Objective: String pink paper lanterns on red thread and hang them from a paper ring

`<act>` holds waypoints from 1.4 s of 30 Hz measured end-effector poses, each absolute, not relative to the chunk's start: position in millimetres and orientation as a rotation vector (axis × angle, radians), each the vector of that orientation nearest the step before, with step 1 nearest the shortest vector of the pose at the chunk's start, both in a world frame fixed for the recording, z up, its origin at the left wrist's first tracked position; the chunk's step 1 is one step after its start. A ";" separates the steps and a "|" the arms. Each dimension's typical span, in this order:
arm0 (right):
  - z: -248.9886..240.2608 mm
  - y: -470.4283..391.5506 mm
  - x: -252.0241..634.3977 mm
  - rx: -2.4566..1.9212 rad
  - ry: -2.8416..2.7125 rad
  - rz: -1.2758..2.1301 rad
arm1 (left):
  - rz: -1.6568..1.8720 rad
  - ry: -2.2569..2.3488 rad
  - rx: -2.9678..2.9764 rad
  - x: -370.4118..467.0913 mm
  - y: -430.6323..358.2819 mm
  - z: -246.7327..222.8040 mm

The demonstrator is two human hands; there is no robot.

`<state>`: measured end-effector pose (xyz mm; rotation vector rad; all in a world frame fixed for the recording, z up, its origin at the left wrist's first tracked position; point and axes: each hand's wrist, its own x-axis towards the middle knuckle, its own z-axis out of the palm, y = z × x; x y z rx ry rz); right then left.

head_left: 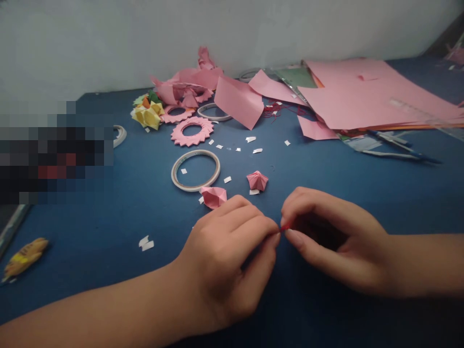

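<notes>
A short bit of red thread (285,227) shows between my two hands, low and right of the middle. My left hand (232,256) pinches one side of it between thumb and forefinger. On the other side my right hand (333,237) pinches it with thumb and fingertips, its palm hollow. Just beyond my left knuckles lies a folded pink paper piece (214,197), partly hidden by that hand. A small pink paper star shape (257,181) rests on the blue table (108,232) beyond the gap between the hands.
A tape roll (195,170), a pink paper ring (192,131) and small white scraps lie ahead. Farther back are crumpled pink paper, a yellow paper piece (148,115), tangled red thread (275,110) and pink sheets (362,96). A compass (398,152) lies right, a brown-yellow object (25,258) left.
</notes>
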<state>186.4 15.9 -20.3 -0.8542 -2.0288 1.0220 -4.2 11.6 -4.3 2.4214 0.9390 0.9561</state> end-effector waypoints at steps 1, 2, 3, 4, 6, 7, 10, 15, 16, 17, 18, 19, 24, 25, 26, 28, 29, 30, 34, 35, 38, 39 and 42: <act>-19.8 16.0 186.0 -0.861 -2.023 1.034 | 0.955 0.959 2.405 -4.4 11.4 -4.1; -19.4 16.2 185.5 -0.874 -2.016 1.052 | 0.962 0.977 2.396 -4.6 11.1 -3.7; -19.1 16.7 184.9 -0.894 -2.005 1.074 | 0.965 0.995 2.393 -4.8 10.7 -3.1; -18.9 17.4 184.2 -0.922 -1.990 1.098 | 0.974 1.008 2.396 -5.0 10.3 -2.6; -18.8 19.1 183.0 -0.979 -1.950 1.149 | 0.998 1.019 2.412 -5.2 9.4 -1.8; -18.8 19.9 182.5 -1.000 -1.928 1.175 | 1.000 1.021 2.420 -5.2 9.0 -1.7; -18.8 21.4 182.3 -1.043 -1.861 1.271 | 0.988 1.024 2.442 -5.4 8.6 -3.0; -18.9 22.1 182.5 -1.063 -1.750 1.420 | 0.977 1.026 2.483 -6.6 10.6 -7.9; -18.9 22.3 182.4 -1.066 -1.738 1.436 | 0.975 1.019 2.493 -6.9 11.0 -8.8; -18.8 22.5 182.2 -1.076 -1.732 1.449 | 0.976 1.013 2.501 -7.1 11.3 -9.5; -18.6 22.7 182.1 -1.087 -1.731 1.458 | 0.981 1.006 2.510 -7.3 11.4 -10.2; -18.4 22.8 182.0 -1.098 -1.734 1.464 | 0.988 0.998 2.518 -7.4 11.3 -10.6; -18.3 22.5 182.7 -1.100 -1.763 1.465 | 1.008 0.989 2.529 -7.4 9.6 -11.3; -18.6 22.4 182.8 -1.102 -1.767 1.459 | 1.016 0.999 2.525 -7.4 9.5 -11.3; -18.9 22.4 182.7 -1.104 -1.771 1.454 | 1.031 1.008 2.523 -7.3 9.6 -11.3; -19.7 22.5 182.4 -1.107 -1.778 1.450 | 1.060 1.023 2.522 -7.2 10.3 -10.9; -20.1 22.5 182.2 -1.104 -1.781 1.450 | 1.068 1.028 2.523 -7.2 10.8 -10.6; -20.3 22.5 182.1 -1.101 -1.783 1.450 | 1.074 1.029 2.525 -7.1 11.4 -10.2; -20.3 21.8 182.1 -1.094 -1.789 1.442 | 1.073 1.029 2.540 -7.5 12.7 -8.7; -20.2 21.7 182.3 -1.095 -1.790 1.445 | 1.072 1.031 2.544 -7.8 12.7 -8.5; -20.6 21.8 182.7 -1.099 -1.787 1.454 | 1.071 1.043 2.563 -8.5 12.7 -8.7; -20.8 22.0 182.7 -1.099 -1.785 1.454 | 1.073 1.045 2.571 -8.6 12.8 -8.7; -21.1 22.9 182.3 -1.095 -1.782 1.465 | 1.087 1.039 2.597 -7.8 13.7 -8.0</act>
